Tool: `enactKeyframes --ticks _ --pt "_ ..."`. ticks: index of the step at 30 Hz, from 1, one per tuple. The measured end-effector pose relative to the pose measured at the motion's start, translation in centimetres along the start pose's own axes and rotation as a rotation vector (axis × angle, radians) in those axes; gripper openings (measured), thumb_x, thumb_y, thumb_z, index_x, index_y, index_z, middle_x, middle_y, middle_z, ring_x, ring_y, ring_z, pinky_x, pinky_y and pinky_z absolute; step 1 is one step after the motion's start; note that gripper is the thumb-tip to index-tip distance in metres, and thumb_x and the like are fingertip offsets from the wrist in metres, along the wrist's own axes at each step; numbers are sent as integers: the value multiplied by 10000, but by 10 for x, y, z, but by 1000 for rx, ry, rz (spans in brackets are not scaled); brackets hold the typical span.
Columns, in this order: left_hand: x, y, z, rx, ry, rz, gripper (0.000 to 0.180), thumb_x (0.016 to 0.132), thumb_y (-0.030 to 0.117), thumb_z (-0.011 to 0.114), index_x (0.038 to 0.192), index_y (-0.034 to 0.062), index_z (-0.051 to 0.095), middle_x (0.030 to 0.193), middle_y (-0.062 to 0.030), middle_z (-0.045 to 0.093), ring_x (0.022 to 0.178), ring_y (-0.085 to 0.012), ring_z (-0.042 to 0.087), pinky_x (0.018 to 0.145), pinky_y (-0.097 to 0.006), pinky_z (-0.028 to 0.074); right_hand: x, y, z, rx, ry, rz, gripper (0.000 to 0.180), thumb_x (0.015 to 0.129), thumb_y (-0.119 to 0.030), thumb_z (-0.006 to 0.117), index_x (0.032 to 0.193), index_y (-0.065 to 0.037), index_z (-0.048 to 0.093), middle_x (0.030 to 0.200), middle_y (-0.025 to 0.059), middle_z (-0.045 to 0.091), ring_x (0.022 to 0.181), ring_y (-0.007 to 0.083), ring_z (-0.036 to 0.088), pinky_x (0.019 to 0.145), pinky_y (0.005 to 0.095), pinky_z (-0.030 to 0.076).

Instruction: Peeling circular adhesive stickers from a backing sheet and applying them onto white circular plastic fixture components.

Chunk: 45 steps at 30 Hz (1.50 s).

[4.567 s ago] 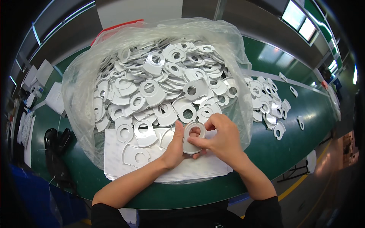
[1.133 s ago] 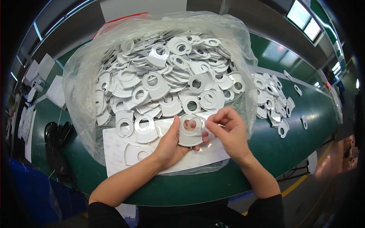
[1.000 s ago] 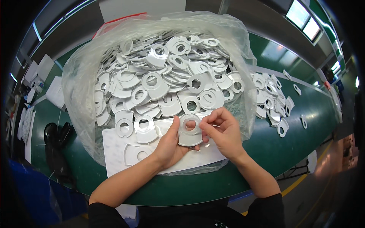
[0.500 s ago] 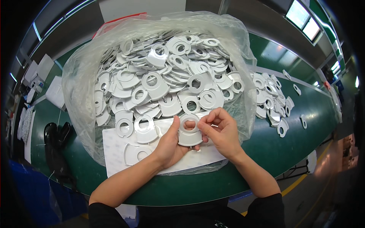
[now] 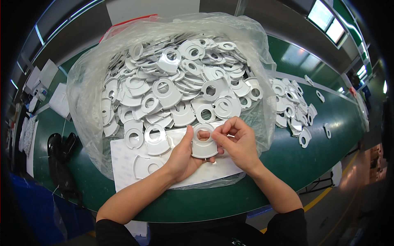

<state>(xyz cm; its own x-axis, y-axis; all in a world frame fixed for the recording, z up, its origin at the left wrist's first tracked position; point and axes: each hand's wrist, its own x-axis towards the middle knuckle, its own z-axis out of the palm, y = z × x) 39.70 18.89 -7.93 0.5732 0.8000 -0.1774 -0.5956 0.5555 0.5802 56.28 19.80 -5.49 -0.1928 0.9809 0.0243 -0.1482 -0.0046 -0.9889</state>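
Green table (image 5: pixel 312 151) curves across the view, carrying a big clear plastic bag (image 5: pixel 86 86) heaped with white flat plastic rings (image 5: pixel 164 88), each with a round hole and a squared tab. More loose rings (image 5: pixel 293 106) lie scattered on the table to the right of the bag, and white sheets (image 5: pixel 123 164) sit under the bag's near edge. Both hands hold one ring (image 5: pixel 204 142) just above those sheets, at the bag's mouth. Left hand (image 5: pixel 183 158) grips its left and lower edge, thumb up along the rim. Right hand (image 5: pixel 238 143) is closed on its upper right edge, fingertips pinching, possibly at a film or burr, too small to tell. Step looks like inspecting or peeling a single piece; next move needs a steady left grip while the right fingers pull. Compared with a second ago, the right hand sits closer over the ring.
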Motion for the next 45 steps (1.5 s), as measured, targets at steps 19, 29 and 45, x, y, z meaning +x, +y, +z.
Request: enactKeyframes --ticks 19,29,45 --pt "0 1 4 21 -35 7 616 974 511 140 1110 27 495 1036 -118 554 941 -224 540 751 -330 433 -2 1 2 -73 22 -31 168 816 -37 662 817 -19 495 781 42 600 559 48 542 489 172 455" --pt "-3 -2 0 109 58 25 194 949 206 467 1063 51 483 977 -102 562 812 -193 549 702 -335 458 -4 4 4 -660 130 -533 151 691 -6 678 810 -35 591 740 56 602 681 171 580 563 280 460" --pt "-6 0 6 231 11 -15 220 953 184 404 1126 59 453 1022 -113 564 920 -182 583 696 -283 448 0 -8 -1 -164 11 40 203 795 -47 608 967 53 647 733 74 605 540 76 560 441 219 442"
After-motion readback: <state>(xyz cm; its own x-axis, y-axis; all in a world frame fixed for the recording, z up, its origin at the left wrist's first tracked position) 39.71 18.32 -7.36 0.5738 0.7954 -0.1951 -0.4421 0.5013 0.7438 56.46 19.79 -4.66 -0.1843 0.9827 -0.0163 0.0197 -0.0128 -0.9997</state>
